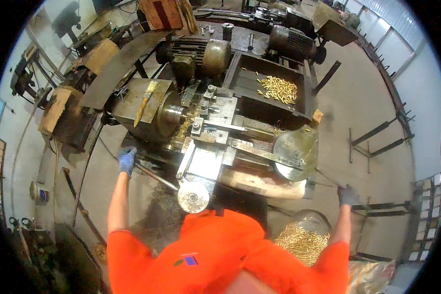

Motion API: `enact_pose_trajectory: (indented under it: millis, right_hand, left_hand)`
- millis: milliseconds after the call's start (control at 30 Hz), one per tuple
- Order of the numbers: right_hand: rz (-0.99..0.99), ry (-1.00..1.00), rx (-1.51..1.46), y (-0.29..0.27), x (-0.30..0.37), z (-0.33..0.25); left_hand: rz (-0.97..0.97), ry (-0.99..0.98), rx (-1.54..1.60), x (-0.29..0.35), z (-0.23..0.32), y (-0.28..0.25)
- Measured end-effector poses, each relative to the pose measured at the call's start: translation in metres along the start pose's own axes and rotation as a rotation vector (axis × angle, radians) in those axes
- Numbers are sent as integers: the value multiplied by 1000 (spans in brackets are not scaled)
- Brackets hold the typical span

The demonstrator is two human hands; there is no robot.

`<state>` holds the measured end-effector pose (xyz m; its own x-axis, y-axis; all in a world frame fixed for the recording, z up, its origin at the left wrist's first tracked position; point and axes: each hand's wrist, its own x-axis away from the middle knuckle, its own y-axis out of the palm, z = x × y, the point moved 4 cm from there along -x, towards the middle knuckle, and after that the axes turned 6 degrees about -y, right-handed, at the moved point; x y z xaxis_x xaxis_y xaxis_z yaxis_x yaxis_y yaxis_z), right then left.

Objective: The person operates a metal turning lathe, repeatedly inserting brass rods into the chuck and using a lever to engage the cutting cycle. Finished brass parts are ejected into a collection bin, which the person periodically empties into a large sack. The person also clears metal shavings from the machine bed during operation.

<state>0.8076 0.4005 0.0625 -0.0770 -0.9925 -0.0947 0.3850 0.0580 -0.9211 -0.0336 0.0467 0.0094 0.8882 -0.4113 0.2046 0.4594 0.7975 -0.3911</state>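
A small lathe with a bright round chuck (171,113) stands before me. My left hand (127,160), in a blue glove, is closed round the outer end of a metal lever (154,175). That lever runs to a round silver disc (193,197) on the near side of the cross slide (206,161). Out to the right, my right hand (347,195) in a dark grey glove is closed on the end of a thin lever rod (326,175), which reaches back to a larger round plate (295,154). Brass-coloured shavings (183,130) lie below the chuck.
Behind the slide, a dark metal tray (237,83) holds many small brass pieces (279,89). A round pan (314,220) of similar pieces stands low by my right arm. A brush (144,105) rests on the headstock (132,93). Electric motors (215,56) sit farther back.
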Motion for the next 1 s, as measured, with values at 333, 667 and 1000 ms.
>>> enact_pose_trajectory:
  millis: [333, 667, 1000]
  right_hand:
    - [-194, 37, 95, 20, -71, 50]
    - [-228, 133, -117, 89, 25, 144]
    - [-132, 186, 33, 54, 70, 124]
  left_hand:
    - [239, -203, -64, 130, -39, -73]
    - [347, -334, 53, 171, -56, -83]
    - [371, -325, 53, 171, -56, -84]
